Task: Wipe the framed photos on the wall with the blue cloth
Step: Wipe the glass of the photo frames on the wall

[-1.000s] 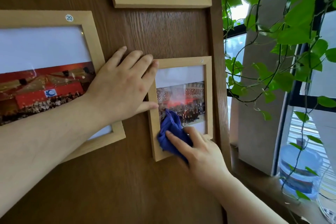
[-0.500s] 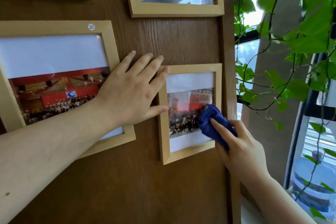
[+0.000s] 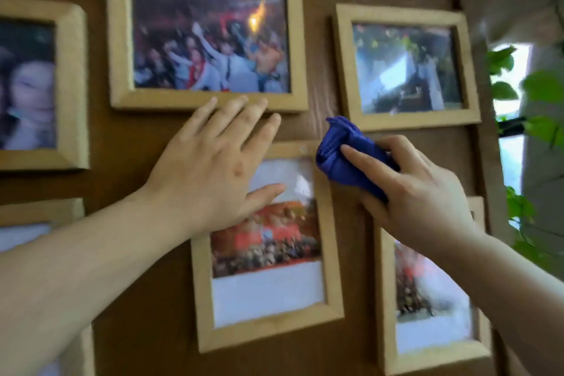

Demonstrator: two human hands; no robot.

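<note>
The right hand point(image 3: 421, 192), gripping the blue cloth point(image 3: 345, 156), is lifting off the small frame point(image 3: 268, 333) toward the frame at one o'clock point(image 3: 406, 122); left hand point(image 3: 213, 168) is spreading flat.

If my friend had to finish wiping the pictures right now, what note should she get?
Left hand: open, flat over the top left corner of the middle portrait frame.
Right hand: fingers shut on the bunched blue cloth, which sits by that frame's top right corner, in the gap below the upper right frame.
Done: cannot tell from this blurred view which glass is clean.
Left: probably the frames around, such as the big group photo frame and the lower right frame.
</note>
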